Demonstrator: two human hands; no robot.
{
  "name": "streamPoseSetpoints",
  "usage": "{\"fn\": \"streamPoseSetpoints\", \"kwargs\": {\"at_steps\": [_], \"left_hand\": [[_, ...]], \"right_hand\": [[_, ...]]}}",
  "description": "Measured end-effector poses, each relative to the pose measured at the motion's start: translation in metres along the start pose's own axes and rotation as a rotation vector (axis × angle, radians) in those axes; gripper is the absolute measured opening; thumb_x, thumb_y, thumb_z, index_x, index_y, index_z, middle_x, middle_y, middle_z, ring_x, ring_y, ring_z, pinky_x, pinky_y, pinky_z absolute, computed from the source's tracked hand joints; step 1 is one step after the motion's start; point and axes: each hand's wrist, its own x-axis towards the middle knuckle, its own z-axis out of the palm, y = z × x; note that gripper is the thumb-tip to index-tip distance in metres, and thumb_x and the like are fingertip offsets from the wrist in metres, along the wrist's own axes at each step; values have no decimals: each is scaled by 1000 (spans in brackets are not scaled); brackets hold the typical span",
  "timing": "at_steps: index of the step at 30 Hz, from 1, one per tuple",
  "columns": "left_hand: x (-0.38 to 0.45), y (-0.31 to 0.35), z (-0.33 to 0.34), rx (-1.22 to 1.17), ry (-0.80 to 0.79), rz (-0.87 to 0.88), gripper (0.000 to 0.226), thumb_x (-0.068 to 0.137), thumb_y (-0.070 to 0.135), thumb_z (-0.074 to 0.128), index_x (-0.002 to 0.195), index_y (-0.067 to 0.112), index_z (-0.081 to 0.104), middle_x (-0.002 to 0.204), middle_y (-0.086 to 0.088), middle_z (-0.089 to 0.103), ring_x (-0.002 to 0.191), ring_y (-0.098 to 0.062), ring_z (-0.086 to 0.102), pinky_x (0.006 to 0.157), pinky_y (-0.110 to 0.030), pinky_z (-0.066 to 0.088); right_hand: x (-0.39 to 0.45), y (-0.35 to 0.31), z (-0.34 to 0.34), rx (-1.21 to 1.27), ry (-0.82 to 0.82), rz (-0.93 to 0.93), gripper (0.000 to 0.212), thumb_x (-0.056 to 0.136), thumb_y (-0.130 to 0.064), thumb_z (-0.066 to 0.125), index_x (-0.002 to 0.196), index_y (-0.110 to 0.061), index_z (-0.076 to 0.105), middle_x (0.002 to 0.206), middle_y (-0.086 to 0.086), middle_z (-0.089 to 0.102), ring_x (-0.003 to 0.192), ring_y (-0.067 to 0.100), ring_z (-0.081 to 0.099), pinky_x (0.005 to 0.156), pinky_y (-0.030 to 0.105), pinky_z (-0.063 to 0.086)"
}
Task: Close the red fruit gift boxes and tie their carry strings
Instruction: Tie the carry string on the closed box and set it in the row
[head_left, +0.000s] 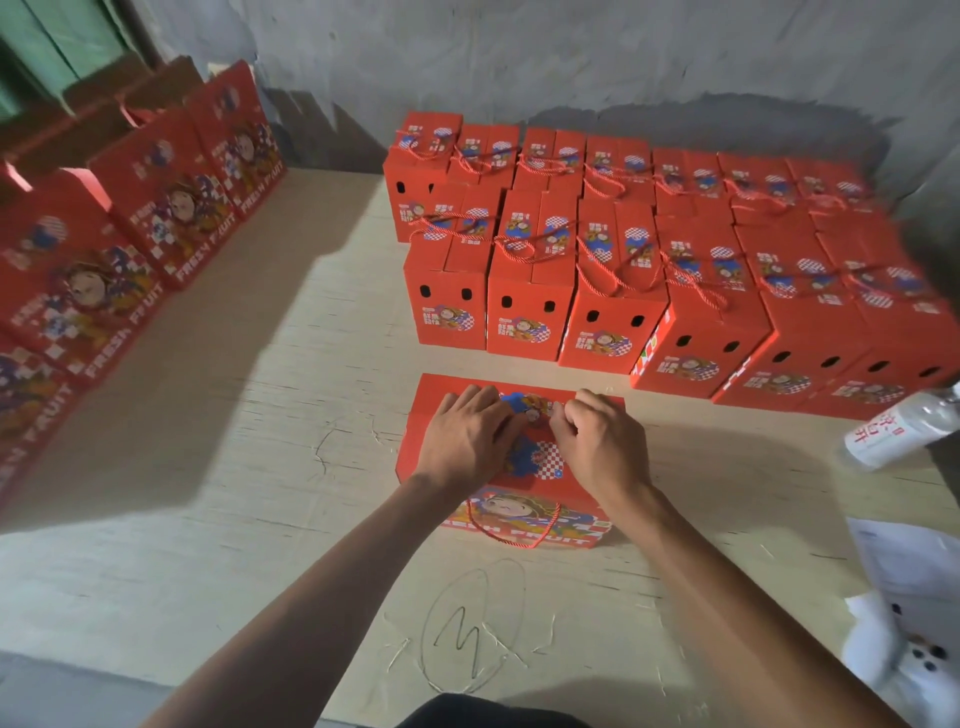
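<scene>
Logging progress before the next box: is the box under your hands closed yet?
Closed, it seems: the box has both top flaps down, the left hand flat on them. The right hand works at the seam; knot hidden.

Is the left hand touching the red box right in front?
Touching. The head view shows the left hand lying flat on top of the red box, fingers spread over its printed lid, with no gap.

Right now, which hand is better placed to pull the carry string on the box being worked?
Probably the right hand: its fingers are curled, pinching at the top seam of the box. The left hand lies flat, pressing the lid, so it suits steadying. The string loop hangs at the near side.
</scene>
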Motion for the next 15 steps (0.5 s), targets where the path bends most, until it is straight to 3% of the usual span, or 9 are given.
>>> {"fn": "streamPoseSetpoints", "kwargs": {"at_steps": [3,5,8,13,15], "left_hand": [[5,5,-2,51,-82,-39,36,105,40,45,92,13,64,91,-3,63,82,-25,56,73,-37,45],[9,5,-1,82,-158,-79,35,108,40,41,101,13,63,99,-4,66,90,-26,59,79,-37,42],[16,7,-3,37,-156,-175,37,108,40,40,102,13,65,100,-4,69,93,-27,60,78,-37,41],[14,-7,-11,-9,-116,-327,43,105,43,51,82,10,65,87,-2,69,80,-23,60,72,-35,48],[12,-21,-17,-29,-82,-413,42,104,38,54,76,8,65,84,-2,69,75,-24,61,75,-36,52]], "right_hand": [[-2,-1,0,-22,-18,22,40,97,-18,66,66,-22,40,65,-11,41,53,12,38,47,18,12],[-3,0,2,-54,-13,24,33,100,-23,62,70,-18,51,67,-6,54,57,14,48,48,21,24],[-6,1,2,-144,-11,106,25,103,-29,56,87,-12,62,84,3,64,78,21,56,69,35,45],[-12,6,1,-101,-22,236,29,104,-24,51,121,-3,64,125,12,65,118,28,58,103,41,46],[-12,8,0,-92,-55,267,33,106,-23,48,128,-2,60,129,13,63,120,28,58,105,41,45]]}}
